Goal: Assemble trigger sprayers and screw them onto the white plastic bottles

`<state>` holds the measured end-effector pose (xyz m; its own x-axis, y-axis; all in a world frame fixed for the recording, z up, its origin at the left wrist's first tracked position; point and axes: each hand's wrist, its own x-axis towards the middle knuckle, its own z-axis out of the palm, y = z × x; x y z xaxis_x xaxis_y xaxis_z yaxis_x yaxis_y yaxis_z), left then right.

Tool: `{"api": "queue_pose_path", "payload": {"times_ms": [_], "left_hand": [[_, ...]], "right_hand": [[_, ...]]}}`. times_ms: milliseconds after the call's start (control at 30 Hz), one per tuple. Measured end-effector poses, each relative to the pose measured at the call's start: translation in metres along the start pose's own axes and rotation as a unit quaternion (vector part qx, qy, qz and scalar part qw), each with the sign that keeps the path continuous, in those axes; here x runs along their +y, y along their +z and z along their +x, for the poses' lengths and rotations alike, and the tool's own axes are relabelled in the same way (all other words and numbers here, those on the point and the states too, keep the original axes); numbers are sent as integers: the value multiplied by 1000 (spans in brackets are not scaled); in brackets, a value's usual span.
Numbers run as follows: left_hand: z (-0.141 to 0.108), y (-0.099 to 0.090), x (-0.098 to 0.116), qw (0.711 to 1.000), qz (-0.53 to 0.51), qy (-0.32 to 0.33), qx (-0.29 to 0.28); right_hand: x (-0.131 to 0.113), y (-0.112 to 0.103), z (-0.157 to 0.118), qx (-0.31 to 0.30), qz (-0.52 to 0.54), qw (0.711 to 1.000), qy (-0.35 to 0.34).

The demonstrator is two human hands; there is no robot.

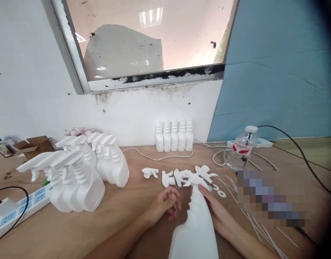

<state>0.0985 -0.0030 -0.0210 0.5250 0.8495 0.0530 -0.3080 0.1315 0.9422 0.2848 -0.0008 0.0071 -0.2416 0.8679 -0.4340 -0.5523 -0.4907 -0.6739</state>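
In front of me a large white spray bottle (196, 226) stands tilted, its neck pointing away. My right hand (212, 205) grips it from the right, thumb by the neck. Close to the bottle's left side is my left hand (166, 205), fingers curled in, with nothing visible in them. White trigger sprayer heads (168, 178) lie in a cluster just beyond my hands. One sprayer head (194, 178) overlaps the bottle's mouth; whether it sits on the neck I cannot tell. A separate sprayer head (150, 172) rests farther left. White ring washers (221, 194) lie right of the cluster.
Several bottles with sprayer heads (91, 190) stand at left beside a power strip (22, 208). Headless white bottles (174, 136) line the wall. At right are a clear water bottle (239, 151), thin white tubes (251, 217), cables and a blurred patch. A cardboard box (36, 145) sits far left.
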Motion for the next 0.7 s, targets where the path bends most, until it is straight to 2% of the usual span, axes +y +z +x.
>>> {"api": "queue_pose_path", "payload": {"times_ms": [100,233,400,500,600,700], "left_hand": [[-7,-3,9,996,19,-27,-80],[-11,1,20,989,15,-57,-136],[-8,6,17,988,-12,-123,-88],[-7,5,15,988,-26,-134,-77],[-7,2,16,987,-44,-134,-71],[-8,-2,17,983,-97,-147,-54]], "right_hand": [[-9,-6,5,12,42,997,-56],[-23,-12,7,24,49,994,-93],[-32,-18,9,10,15,997,-75],[-33,-22,12,-2,2,998,-68],[-33,-25,15,-13,2,996,-94],[-33,-25,13,-40,12,994,-99]]}}
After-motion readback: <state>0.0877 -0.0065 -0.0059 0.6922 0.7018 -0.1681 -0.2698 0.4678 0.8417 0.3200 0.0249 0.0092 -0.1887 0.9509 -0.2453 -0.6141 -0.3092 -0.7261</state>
